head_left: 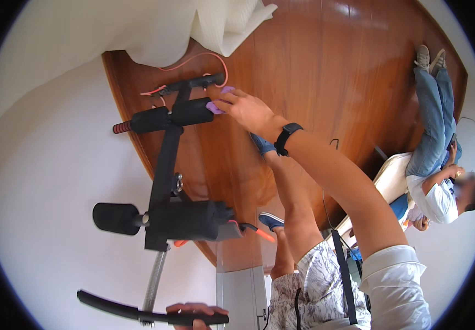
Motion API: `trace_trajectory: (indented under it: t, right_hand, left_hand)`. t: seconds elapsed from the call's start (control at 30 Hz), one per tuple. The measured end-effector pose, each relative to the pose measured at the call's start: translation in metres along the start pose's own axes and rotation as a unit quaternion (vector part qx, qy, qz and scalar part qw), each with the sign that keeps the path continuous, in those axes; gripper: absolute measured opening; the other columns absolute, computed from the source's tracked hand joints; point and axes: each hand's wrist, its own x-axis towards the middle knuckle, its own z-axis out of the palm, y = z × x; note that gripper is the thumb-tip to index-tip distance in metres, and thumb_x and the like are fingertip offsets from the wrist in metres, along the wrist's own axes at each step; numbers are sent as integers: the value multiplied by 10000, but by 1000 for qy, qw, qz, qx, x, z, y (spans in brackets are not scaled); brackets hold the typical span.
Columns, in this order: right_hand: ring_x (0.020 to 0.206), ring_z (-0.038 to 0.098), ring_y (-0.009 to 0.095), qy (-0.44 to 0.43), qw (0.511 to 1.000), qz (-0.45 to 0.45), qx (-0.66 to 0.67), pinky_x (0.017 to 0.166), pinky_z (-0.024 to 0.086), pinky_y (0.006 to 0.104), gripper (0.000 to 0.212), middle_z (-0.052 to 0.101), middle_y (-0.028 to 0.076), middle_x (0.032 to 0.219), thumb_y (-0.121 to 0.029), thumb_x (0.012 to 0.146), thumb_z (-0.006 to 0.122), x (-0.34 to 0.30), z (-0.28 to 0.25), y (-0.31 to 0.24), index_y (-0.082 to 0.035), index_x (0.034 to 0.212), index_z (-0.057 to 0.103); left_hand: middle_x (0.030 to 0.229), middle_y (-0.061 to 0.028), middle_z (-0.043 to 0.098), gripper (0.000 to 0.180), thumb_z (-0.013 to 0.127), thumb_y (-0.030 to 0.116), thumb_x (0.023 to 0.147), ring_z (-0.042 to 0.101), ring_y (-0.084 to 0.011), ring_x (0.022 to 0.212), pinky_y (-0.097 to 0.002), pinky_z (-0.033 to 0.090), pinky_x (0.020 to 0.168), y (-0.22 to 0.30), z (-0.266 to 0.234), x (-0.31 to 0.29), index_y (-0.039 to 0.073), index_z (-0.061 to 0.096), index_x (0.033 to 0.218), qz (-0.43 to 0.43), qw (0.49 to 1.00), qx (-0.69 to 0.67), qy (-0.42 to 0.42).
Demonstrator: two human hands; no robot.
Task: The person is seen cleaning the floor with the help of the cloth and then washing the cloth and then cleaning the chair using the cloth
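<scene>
A black exercise bench or sit-up machine stands at the left, with a dark frame post [165,165], foam rollers [192,112] and black pads [185,220]. My right hand [247,111], a black watch on its wrist, is closed on a purple cloth [215,108]. The cloth touches the end of the right foam roller. At the lower edge, my left hand [192,312] wraps round the black padded handlebar [204,319], its fingers partly hidden behind the bar. A metal spring [155,280] joins that handlebar to the frame.
Beyond the machine hangs a cream curtain [229,25], above brown wooden flooring [303,71]. A pink resistance cord [224,63] loops by the far crossbar. At the right, a person in jeans [427,110] sits on a pale seat. A pale cabinet or door [241,294] stands near the lower middle.
</scene>
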Motion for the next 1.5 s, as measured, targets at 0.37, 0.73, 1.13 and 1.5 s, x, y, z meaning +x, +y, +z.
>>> trace_trajectory:
  t: [0.37,0.73,1.13,1.5]
  right_hand:
    - [954,598,365,-178,967,177,-31,814,489,446,203,653,150,1004,-241,941,529,-205,-131,10,-105,1005,665]
    - [813,682,343,-219,922,317,35,729,526,398,222,691,198,885,-80,881,543,-495,-211,-115,-34,1047,683]
    - [834,689,208,-184,973,136,-18,759,524,323,252,713,156,908,-85,876,591,-491,-249,-153,-32,1108,676]
    - [927,681,336,-239,963,89,-84,792,531,402,289,691,199,987,-221,869,586,-352,-195,-244,-98,1111,687]
  left_hand:
    - [1138,-166,545,448,488,180,992,620,-294,1030,-412,536,877,-53,0,-8,37,283,1364,67,993,-48,-87]
    - [1029,-91,670,212,523,193,962,666,-187,887,-313,509,768,-442,-146,-132,75,558,1134,-159,976,-100,107]
    - [972,-73,678,213,536,196,928,666,-205,808,-332,531,700,-735,-119,-417,126,582,1124,-222,810,-381,387]
    - [987,-89,655,235,580,150,911,663,-246,828,-380,535,680,-786,74,-485,136,558,1144,-304,744,-505,314]
